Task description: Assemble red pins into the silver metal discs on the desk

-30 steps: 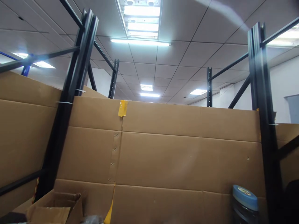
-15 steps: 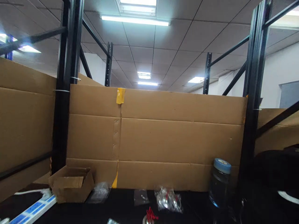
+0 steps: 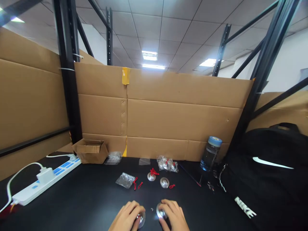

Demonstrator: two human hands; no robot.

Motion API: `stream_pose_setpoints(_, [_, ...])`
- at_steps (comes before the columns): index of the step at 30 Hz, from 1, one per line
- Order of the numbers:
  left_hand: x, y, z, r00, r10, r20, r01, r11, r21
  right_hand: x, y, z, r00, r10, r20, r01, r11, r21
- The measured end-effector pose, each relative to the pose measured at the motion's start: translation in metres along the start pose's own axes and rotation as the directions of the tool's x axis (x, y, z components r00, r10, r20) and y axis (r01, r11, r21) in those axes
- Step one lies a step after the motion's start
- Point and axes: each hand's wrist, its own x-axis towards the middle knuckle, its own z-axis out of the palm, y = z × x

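Near the bottom middle of the head view, my left hand is curled around a clear round shell with a bit of red at it. Just to the right, my right hand has its fingers on another clear round shell on the black table. A tiny pale scrap lies between the hands. Farther back sit two more clear round pieces, one beside a red cord loop, the other by a bunch of red cords.
At the left are a white power strip and a small open cardboard box. Plastic bags and a bag of clear pieces lie mid-table. A blue-lidded jar and a black backpack stand at the right.
The view has tilted down, bringing more of the table and both hands into sight. Earlier, no hand was visible.
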Motion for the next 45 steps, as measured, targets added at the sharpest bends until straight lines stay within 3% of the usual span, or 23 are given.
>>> stream_pose_setpoints(6, [-0.007, 0.026, -0.025, 0.988, -0.135, 0.075, 0.135, 0.991, 0.004, -0.017, -0.021, -0.02, 1.0, 0.0, -0.021, 0.002, 0.997, 0.072])
stream_pose_setpoints(15, [-0.021, 0.008, -0.008, 0.948, -0.264, 0.177, 0.232, 0.956, 0.179, -0.021, -0.024, -0.021, 0.997, -0.046, -0.057, 0.047, 0.999, 0.027])
stream_pose_setpoints(20, [-0.017, 0.008, -0.008, 0.927, -0.296, 0.228, 0.258, 0.949, 0.181, -0.023, -0.025, -0.021, 0.995, -0.071, -0.068, 0.073, 0.997, 0.023])
stream_pose_setpoints(24, [-0.016, 0.011, -0.01, 0.93, -0.29, 0.224, 0.253, 0.951, 0.18, -0.023, -0.027, -0.019, 0.986, -0.079, -0.145, 0.076, 0.997, -0.029])
stream_pose_setpoints(28, [-0.018, 0.012, -0.011, 0.924, -0.314, 0.217, 0.273, 0.941, 0.201, -0.02, -0.025, -0.014, 0.97, -0.054, -0.237, 0.021, 0.99, -0.142])
stream_pose_setpoints(34, [-0.026, 0.011, -0.009, 0.921, -0.347, 0.18, 0.302, 0.923, 0.237, -0.02, -0.026, -0.013, 0.957, 0.202, -0.207, -0.252, 0.934, -0.254])
stream_pose_setpoints(40, [-0.029, 0.015, -0.012, 0.918, -0.357, 0.174, 0.305, 0.914, 0.267, -0.023, -0.032, -0.017, 0.942, 0.213, -0.259, -0.283, 0.919, -0.276])
stream_pose_setpoints(45, [-0.038, 0.02, -0.014, 0.912, -0.386, 0.141, 0.333, 0.895, 0.298, -0.026, -0.034, -0.019, 0.955, 0.182, -0.236, -0.246, 0.929, -0.277])
